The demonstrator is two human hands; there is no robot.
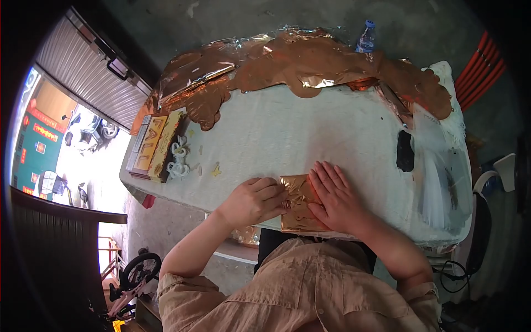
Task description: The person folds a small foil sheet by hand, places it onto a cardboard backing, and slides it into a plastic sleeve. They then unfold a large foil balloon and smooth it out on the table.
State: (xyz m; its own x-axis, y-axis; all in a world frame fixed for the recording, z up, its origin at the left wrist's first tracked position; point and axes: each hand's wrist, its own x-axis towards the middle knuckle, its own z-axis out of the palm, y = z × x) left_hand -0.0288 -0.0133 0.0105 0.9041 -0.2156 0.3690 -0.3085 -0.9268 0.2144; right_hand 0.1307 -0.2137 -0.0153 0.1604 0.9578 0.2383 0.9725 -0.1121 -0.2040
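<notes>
A square packet of shiny copper-gold foil (pixel 298 214) lies at the table's near edge, right in front of my body. My left hand (pixel 251 202) is closed at the packet's left edge, thumb and fingers pinching the creased foil there. My right hand (pixel 338 200) rests flat over the packet's right side, fingers stretched out and pointing away from me. Its palm hides that part of the foil. Whether anything is inside the packet cannot be seen.
Large crumpled copper foil sheets (pixel 310 61) cover the far side of the white table (pixel 265 133). Printed boxes (pixel 155 145) and white cord (pixel 178 157) sit left. A black object (pixel 405 151) and clear plastic sleeves (pixel 442 188) lie right. A bottle (pixel 365 37) stands at the back.
</notes>
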